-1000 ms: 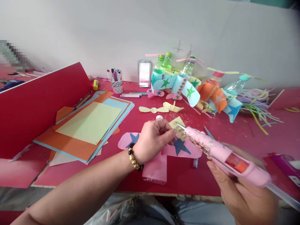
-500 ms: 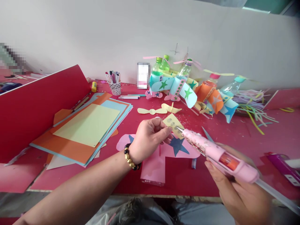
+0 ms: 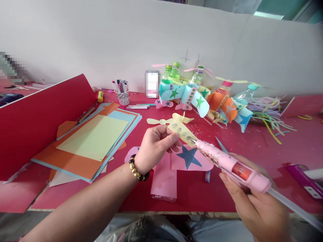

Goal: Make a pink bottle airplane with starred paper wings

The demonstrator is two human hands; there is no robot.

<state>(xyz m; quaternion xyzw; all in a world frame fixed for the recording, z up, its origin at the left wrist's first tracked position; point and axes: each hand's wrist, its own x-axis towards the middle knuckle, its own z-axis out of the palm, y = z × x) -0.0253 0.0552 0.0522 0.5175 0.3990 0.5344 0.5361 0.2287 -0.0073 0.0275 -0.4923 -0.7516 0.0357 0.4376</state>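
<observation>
My left hand [image 3: 160,141], closed in a pinch, holds one end of a yellow paper strip [image 3: 181,131] above the table. A row of greyish round spots runs along the strip. My right hand [image 3: 257,198] grips a pink hot glue gun [image 3: 232,166], a clear glue stick [image 3: 294,208] sticking out of its back. The metal nozzle points at the strip's right end; whether it touches is hard to tell. Below lies a pink paper-covered bottle [image 3: 164,181] with a pink wing [image 3: 204,158] bearing a dark blue star. A pointed blade [image 3: 221,145] shows behind the glue gun.
Paper sheets [image 3: 93,137] are stacked on the left beside a red board [image 3: 45,117]. Bottle planes [image 3: 196,97] stand at the back, near a pen cup [image 3: 122,95] and a phone [image 3: 152,84]. A yellow paper propeller [image 3: 163,121] lies ahead; a purple tool [image 3: 302,178] sits right.
The yellow strip has shifted slightly left and now shows more of its length and spots. The nozzle has moved to the strip's far right end. The view has tilted slightly.
</observation>
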